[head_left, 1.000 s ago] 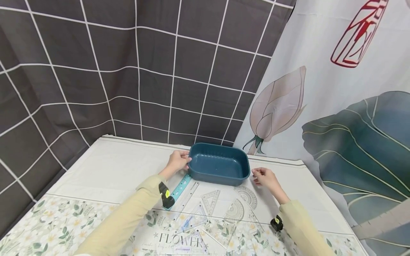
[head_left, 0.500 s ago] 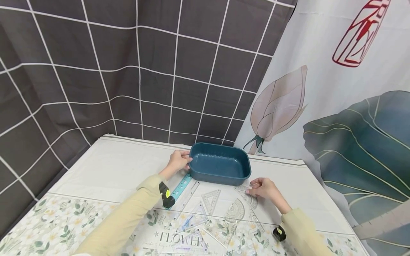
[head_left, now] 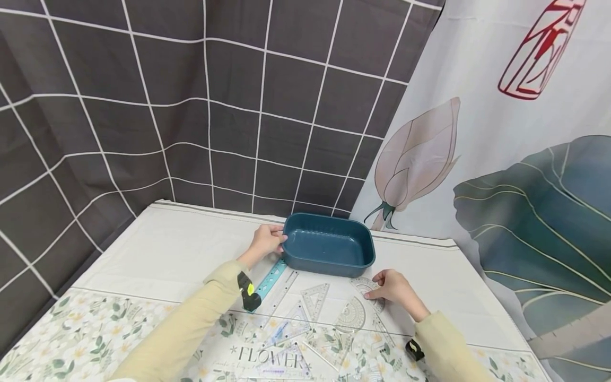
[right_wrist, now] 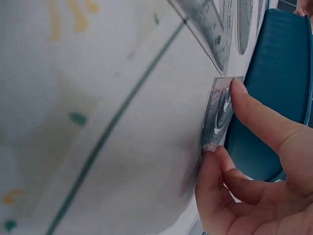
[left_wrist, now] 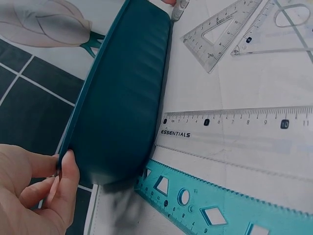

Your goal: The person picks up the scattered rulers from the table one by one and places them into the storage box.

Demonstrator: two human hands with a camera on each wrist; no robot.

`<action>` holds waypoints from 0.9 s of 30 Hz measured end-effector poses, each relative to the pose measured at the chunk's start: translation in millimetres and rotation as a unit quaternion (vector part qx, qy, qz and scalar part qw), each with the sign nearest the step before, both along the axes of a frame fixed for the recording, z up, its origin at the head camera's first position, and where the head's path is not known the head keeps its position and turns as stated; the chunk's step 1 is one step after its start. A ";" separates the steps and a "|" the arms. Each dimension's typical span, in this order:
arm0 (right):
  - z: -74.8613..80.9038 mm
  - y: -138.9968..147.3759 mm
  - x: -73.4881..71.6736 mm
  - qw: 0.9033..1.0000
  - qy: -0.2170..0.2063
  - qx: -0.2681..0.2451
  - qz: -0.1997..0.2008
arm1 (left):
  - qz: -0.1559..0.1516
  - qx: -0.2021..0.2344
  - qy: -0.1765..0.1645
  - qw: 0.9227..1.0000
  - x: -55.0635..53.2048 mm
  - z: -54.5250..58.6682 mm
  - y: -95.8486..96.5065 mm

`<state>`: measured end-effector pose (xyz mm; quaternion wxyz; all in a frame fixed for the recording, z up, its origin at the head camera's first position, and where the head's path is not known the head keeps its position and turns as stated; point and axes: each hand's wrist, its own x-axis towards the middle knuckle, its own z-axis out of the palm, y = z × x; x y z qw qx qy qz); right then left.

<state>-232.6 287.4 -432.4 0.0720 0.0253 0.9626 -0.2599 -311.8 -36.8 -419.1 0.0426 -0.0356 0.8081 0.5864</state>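
A dark blue plastic basin [head_left: 329,267] stands near the back of the table. My left hand [head_left: 264,241] pinches its left rim between thumb and fingers, plainly seen in the left wrist view with the basin wall [left_wrist: 122,98] beside it. Right of the basin's front corner, my right hand [head_left: 396,289] grips a clear protractor [right_wrist: 218,115], thumb on one end and fingertips on the other. The protractor lies low over the white cloth, partly covered by the hand in the head view. A second clear protractor [head_left: 351,315] lies just to its left.
A turquoise stencil ruler [head_left: 271,278] and a clear ruler [left_wrist: 234,132] lie by the basin's left front. Clear set squares, one a small triangle [head_left: 321,291], are spread across the cloth toward the front. Behind the table hangs a dark checked curtain [head_left: 234,127].
My right hand has come down from beside the basin's right end toward me, onto the protractor, and now grips it. The left hand has stayed at the basin's rim.
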 end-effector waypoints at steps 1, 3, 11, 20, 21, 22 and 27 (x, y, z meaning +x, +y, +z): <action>0.9 -0.4 -0.4 1.000 -0.002 0.004 0.002 | 0.000 0.000 0.002 1.000 0.3 0.0 0.3; 2.3 -0.8 -1.3 1.000 -0.007 0.009 0.003 | 0.000 0.003 0.002 1.000 0.6 0.3 0.6; 3.1 1.9 -3.1 1.000 -0.015 -0.011 -0.012 | 0.001 0.004 -0.002 1.000 0.5 -0.2 0.6; 0.6 14.3 -6.0 0.990 -0.051 -0.129 -0.020 | 0.006 0.027 -0.013 1.000 -2.0 -1.9 -0.2; 0.6 15.8 -6.0 0.988 -0.057 -0.139 -0.023 | 0.006 0.029 -0.015 0.999 -2.5 -2.6 -0.3; 0.6 17.4 -5.8 0.988 -0.062 -0.143 -0.021 | 0.005 0.031 -0.016 0.999 -2.9 -3.3 -0.3; 5.2 23.1 -3.0 0.984 -0.083 -0.159 -0.008 | 0.009 0.040 -0.022 0.999 -4.4 -5.4 -0.7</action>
